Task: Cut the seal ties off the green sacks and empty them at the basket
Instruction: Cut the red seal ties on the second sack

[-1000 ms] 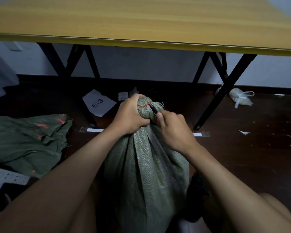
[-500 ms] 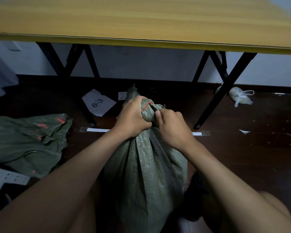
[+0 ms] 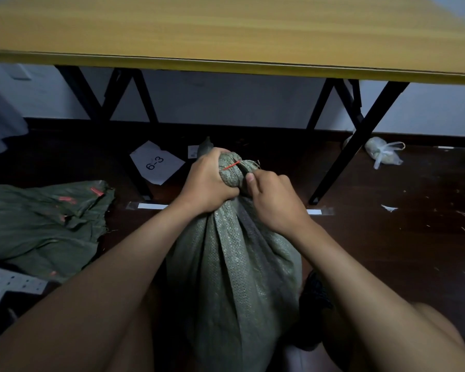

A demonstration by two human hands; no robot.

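Observation:
A full green woven sack (image 3: 231, 264) stands upright on the floor between my knees. A thin red seal tie (image 3: 231, 165) circles its bunched neck. My left hand (image 3: 207, 183) is clenched around the neck just below the tie. My right hand (image 3: 274, 200) is a closed fist pressed against the right side of the neck, thumb tip up by the tie. The small dark cutter seen in it earlier is hidden inside the fist. No basket is in view.
An emptied green sack (image 3: 43, 224) lies flat on the dark floor to the left. A yellow-topped table (image 3: 226, 30) spans overhead, its black legs (image 3: 355, 140) beyond the sack. A paper marked 6-3 (image 3: 156, 162), a knotted white plastic bag (image 3: 383, 154) and a white perforated bracket (image 3: 0, 285) lie around.
The dark blade that showed at the tie a second ago has vanished behind my right fist. The right hand has shifted slightly lower on the neck. The left hand's grip is unchanged.

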